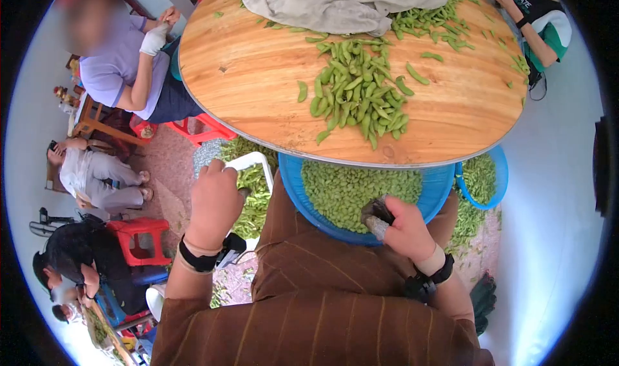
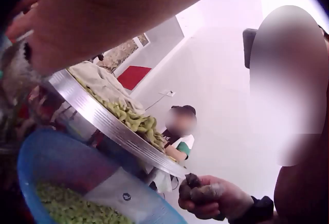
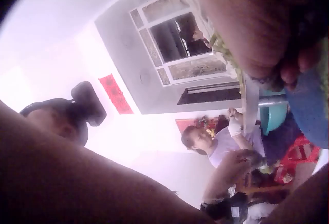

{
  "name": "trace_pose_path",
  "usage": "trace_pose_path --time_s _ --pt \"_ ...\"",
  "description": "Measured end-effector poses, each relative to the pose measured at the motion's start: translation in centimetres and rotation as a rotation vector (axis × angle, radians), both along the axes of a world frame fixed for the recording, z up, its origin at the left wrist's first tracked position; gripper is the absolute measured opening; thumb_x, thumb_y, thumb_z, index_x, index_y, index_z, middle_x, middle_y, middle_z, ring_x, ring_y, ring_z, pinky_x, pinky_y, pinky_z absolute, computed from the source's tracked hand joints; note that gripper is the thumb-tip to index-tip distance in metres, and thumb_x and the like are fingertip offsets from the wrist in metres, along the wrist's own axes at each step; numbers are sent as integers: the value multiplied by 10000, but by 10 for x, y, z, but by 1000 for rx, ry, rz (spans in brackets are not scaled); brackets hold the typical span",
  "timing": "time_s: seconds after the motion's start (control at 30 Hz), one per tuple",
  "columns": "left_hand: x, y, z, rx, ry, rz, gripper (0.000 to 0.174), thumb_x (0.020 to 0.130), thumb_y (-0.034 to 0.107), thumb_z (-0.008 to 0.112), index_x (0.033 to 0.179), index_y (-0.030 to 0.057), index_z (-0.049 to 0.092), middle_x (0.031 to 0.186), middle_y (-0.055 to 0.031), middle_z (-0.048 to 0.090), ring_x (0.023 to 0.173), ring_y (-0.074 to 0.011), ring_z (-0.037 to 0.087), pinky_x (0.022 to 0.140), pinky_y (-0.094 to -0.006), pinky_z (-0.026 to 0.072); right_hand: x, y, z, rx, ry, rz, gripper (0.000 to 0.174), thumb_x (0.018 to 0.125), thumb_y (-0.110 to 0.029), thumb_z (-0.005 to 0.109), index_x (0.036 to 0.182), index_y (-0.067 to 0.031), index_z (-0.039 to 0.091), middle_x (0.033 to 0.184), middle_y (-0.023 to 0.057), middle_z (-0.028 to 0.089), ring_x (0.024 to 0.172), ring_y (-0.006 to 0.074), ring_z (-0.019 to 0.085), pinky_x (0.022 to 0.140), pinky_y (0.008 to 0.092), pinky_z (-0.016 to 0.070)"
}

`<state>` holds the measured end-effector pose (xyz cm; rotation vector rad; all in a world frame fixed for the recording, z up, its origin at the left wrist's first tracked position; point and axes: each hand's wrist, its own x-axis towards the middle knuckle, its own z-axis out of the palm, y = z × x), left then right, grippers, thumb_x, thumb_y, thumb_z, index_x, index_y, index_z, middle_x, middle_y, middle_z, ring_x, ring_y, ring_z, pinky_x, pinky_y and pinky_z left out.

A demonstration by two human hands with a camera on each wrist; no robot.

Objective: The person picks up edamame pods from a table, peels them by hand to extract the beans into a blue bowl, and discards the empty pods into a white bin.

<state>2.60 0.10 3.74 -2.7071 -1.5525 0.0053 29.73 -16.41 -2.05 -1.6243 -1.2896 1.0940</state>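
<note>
My left hand (image 1: 216, 201) is raised left of the blue basin, back toward the head camera, with its fingers bent and a dark covering on one digit. Whether it holds something I cannot tell. Over the right part of the blue basin (image 1: 288, 172) is my right hand (image 1: 407, 229). Dark and grey coverings (image 1: 376, 212) wrap its digits, which are loosely bent with nothing visible between them. In the left wrist view the right hand (image 2: 213, 198) appears beside the table rim. Shelled green soybeans (image 1: 351, 192) fill the basin, which sits at my lap under the table edge.
Green soybean pods (image 1: 361, 92) lie heaped on the round wooden table (image 1: 258, 89), near a grey cloth (image 1: 322, 1). A white container (image 1: 261, 161) of pods stands left, a blue basket (image 1: 500, 172) right. Another person (image 1: 119, 69) sits across, and red stools (image 1: 138, 240) stand left.
</note>
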Motion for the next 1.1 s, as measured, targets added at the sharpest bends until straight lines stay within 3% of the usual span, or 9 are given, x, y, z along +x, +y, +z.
trace_pose_path --time_s 0.07,0.13,0.37,0.6,0.7,0.77,0.87,1.0,1.1 --pt "13 -5 3 121 100 7 227 670 96 730 851 11 623 882 -149 589 854 -343 590 721 -413 488 -3 5 1 13 -26 33 185 795 -135 626 845 14 527 734 219 561 671 372 561 617 372 454" --pt "32 -5 1 262 -321 -140 205 679 85 707 851 11 623 914 -147 583 869 -340 588 732 -417 487 -8 7 5 13 5 60 184 797 -136 621 839 13 522 725 223 553 660 384 548 606 382 450" --pt "101 8 -14 87 -564 -376 172 681 10 620 851 0 597 871 -173 550 806 -384 559 680 -446 472 -5 -6 3 -1 -94 19 195 801 -143 620 817 17 511 718 233 537 648 394 524 599 389 444" --pt "99 1 -16 33 -565 -306 133 712 -11 590 844 -5 582 830 -189 565 770 -385 574 674 -437 480 -7 -12 22 -104 318 -163 249 860 -66 523 1100 -10 495 787 75 623 565 123 557 493 258 465" --pt "94 -21 -11 -390 -805 -358 170 764 4 574 932 -12 589 827 -197 603 765 -356 602 679 -389 485 -6 -11 25 -53 402 -95 342 899 -69 454 1236 -14 431 873 55 619 575 72 539 480 213 470" --pt "94 -32 -22 -785 -852 -242 197 872 30 548 1062 -13 577 966 -73 639 875 -134 584 786 -269 465 -5 -7 30 -14 395 -20 380 928 -89 418 1299 -13 391 926 63 608 582 69 529 482 201 470" --pt "102 -46 -42 -830 -1071 -272 173 825 30 556 987 -19 587 811 -179 616 713 -267 608 658 -334 476 -7 -2 33 -5 397 -34 379 861 -32 438 1239 -24 448 851 52 637 567 89 560 478 227 491" --pt "105 -50 -38 -842 -882 -308 148 884 10 528 1025 -10 570 928 -53 636 847 -106 566 772 -256 464 -5 -3 30 -16 437 -42 389 862 -25 439 1251 -36 449 853 40 636 568 80 559 464 217 481" --pt "108 -51 -37 -739 -830 -348 129 876 19 536 998 -4 571 894 -69 633 815 -113 569 742 -262 470 -3 -6 30 -32 460 -51 371 888 -38 441 1260 -28 442 865 39 624 570 72 546 449 206 463"
